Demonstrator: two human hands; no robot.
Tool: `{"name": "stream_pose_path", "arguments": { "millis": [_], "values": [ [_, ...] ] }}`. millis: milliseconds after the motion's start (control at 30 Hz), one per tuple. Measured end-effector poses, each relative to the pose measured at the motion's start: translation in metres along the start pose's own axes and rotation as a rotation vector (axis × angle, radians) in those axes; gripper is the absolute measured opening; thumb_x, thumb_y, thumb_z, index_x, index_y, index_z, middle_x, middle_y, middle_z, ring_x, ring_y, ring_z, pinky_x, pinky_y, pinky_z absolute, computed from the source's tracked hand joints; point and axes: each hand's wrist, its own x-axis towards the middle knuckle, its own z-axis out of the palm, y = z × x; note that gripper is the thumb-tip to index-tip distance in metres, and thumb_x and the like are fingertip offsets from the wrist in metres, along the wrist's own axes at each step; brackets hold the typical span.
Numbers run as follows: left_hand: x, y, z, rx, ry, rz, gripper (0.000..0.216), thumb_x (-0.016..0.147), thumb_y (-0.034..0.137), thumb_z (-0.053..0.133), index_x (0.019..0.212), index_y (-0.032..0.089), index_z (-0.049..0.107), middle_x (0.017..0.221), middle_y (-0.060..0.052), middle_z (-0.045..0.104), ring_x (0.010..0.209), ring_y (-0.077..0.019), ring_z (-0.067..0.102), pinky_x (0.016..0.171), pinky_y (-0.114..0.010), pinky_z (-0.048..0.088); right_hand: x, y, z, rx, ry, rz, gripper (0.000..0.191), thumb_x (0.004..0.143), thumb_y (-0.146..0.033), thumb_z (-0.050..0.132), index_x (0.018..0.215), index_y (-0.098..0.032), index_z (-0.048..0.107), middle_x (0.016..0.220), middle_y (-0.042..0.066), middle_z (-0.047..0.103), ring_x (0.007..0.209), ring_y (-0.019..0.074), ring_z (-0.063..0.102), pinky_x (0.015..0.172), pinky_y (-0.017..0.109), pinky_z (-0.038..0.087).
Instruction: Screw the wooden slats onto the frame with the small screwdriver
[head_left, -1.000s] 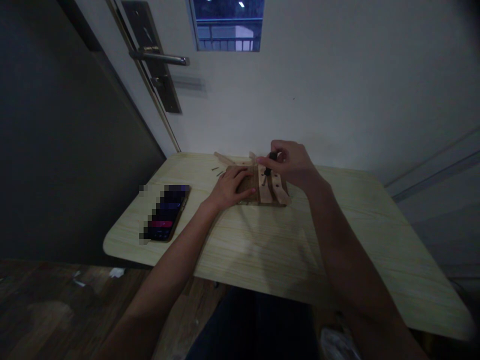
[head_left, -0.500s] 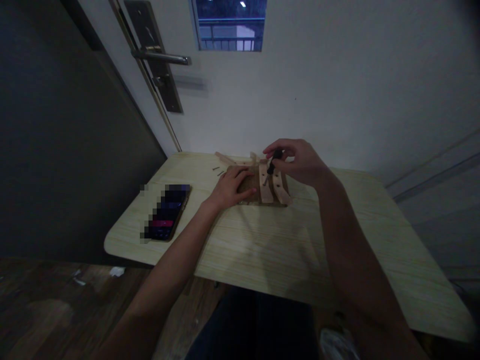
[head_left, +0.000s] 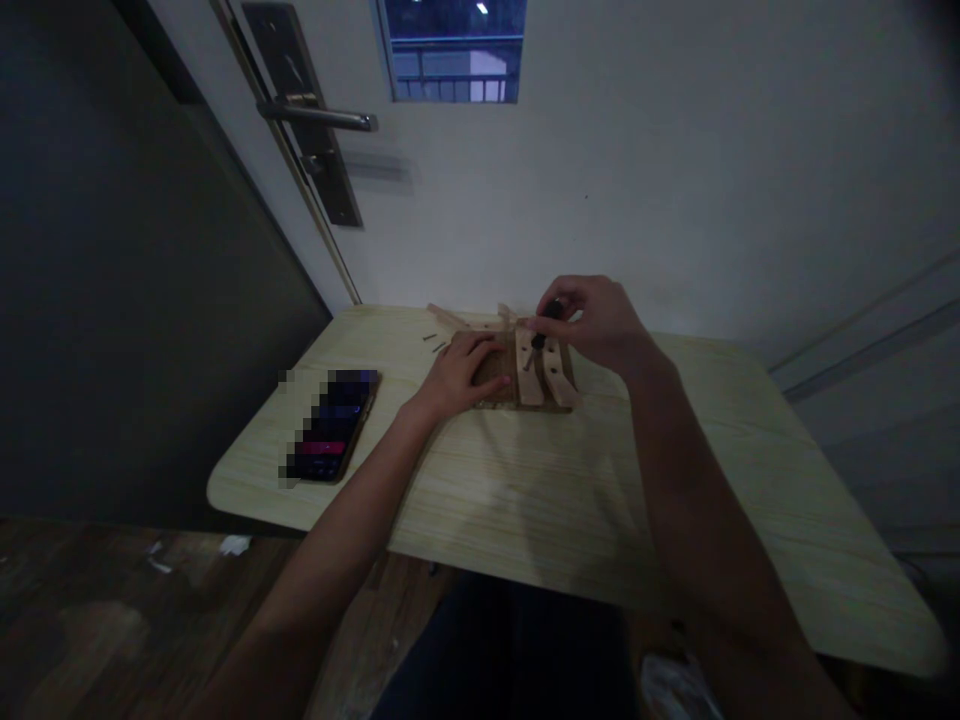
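Observation:
My left hand (head_left: 463,375) lies with fingers spread on the left part of a brown wooden board (head_left: 501,392). In my right hand (head_left: 592,315) is a screwdriver (head_left: 539,341) with a dark handle, gripped between thumb and fingers. Its shaft slants down to a pale curved wooden strip (head_left: 530,386) on the board, near a hole. Whether the tip sits in a screw is too small to tell. Beside that strip, to the right, is a second pale strip (head_left: 559,385) with dark holes.
Two screws (head_left: 433,342) lie left of the board. More pale wooden pieces (head_left: 448,316) rest behind it. A phone (head_left: 335,425) lies on the left of the table (head_left: 480,500). A white door (head_left: 637,150) with a lever handle (head_left: 330,117) stands right behind the table.
The fingers of my right hand have shifted around the screwdriver handle, with the thumb now further left. My left hand keeps its place on the board. The view has moved slightly.

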Motion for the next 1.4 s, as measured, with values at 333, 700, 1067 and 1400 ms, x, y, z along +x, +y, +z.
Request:
{"name": "stream_pose_path", "arguments": {
  "millis": [333,700,1067,1400],
  "values": [
    [0.0,0.002,-0.001,0.006,0.002,0.006,0.053,0.094,0.057,0.059,0.131,0.02,0.06,0.142,-0.015,0.056,0.134,-0.0326,0.053,0.113,-0.053,0.044,0.0,0.004,0.002,0.106,0.03,-0.033,0.012,0.076,-0.026,0.074,0.083,-0.017,0.073,0.083,0.004,0.072,0.064,0.0123,0.057,0.062,0.029,0.046],
    [-0.001,0.003,-0.002,-0.008,0.003,-0.013,0.05,0.093,0.054,0.061,0.131,0.022,0.06,0.142,-0.014,0.057,0.134,-0.032,0.052,0.113,-0.053,0.043,0.0,0.008,-0.006,0.144,-0.059,-0.047,0.02,0.075,-0.029,0.077,0.093,-0.019,0.077,0.085,0.004,0.074,0.07,0.0149,0.064,0.067,0.03,0.052],
    [0.0,-0.002,0.001,-0.003,0.008,0.002,0.052,0.093,0.057,0.061,0.131,0.021,0.06,0.142,-0.015,0.057,0.133,-0.0323,0.052,0.113,-0.054,0.043,-0.002,0.003,-0.002,0.186,0.011,-0.039,0.029,0.074,-0.042,0.081,0.088,-0.019,0.068,0.09,0.004,0.071,0.071,0.0132,0.063,0.061,0.027,0.052],
    [-0.001,0.002,-0.002,0.006,-0.012,-0.004,0.052,0.094,0.058,0.06,0.133,0.024,0.058,0.143,-0.013,0.056,0.135,-0.0324,0.051,0.114,-0.055,0.043,-0.003,0.002,-0.004,0.218,-0.062,0.008,0.021,0.079,-0.031,0.07,0.094,-0.019,0.078,0.08,0.005,0.072,0.065,0.015,0.064,0.061,0.03,0.055]
  ]
}}
